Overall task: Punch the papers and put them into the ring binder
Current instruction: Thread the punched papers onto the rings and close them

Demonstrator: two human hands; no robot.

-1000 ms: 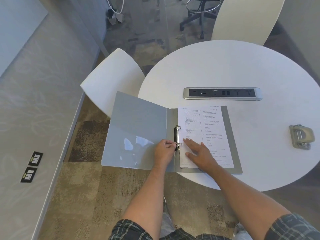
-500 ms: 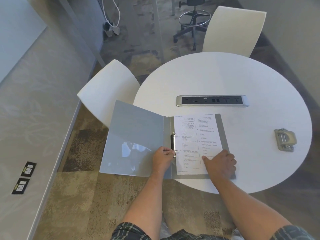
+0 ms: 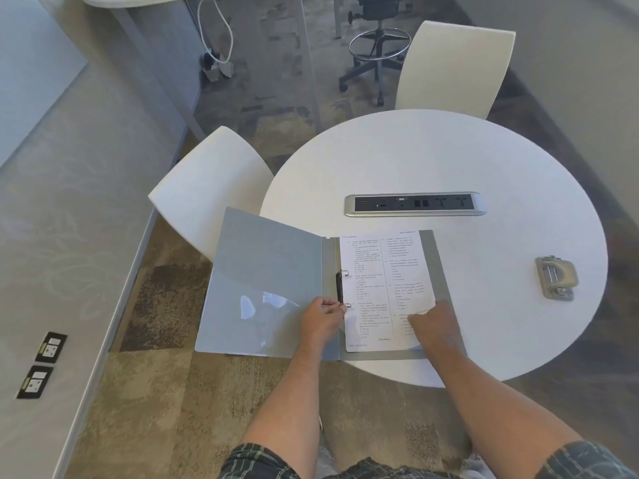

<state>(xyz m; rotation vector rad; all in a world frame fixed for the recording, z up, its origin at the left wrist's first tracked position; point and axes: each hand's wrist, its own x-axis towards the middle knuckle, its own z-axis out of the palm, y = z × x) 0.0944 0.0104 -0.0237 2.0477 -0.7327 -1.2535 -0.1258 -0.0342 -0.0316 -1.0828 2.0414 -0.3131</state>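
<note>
just one view, worn on the person's head, looking forward and steeply down from above over the round counter (image 3: 449, 160); both forearms reach in from the bottom edge, near the lens, floor all around.

Two bare forearms come up from the bottom edge, no watch, no rings visible. The left hand (image 3: 321, 319) and right hand (image 3: 437, 326) are ungloved. At the right elbow, a short plaid sleeve (image 3: 587, 461), dark green-grey with pale lines. Matching plaid cloth (image 3: 262, 461) below the left arm.
</note>
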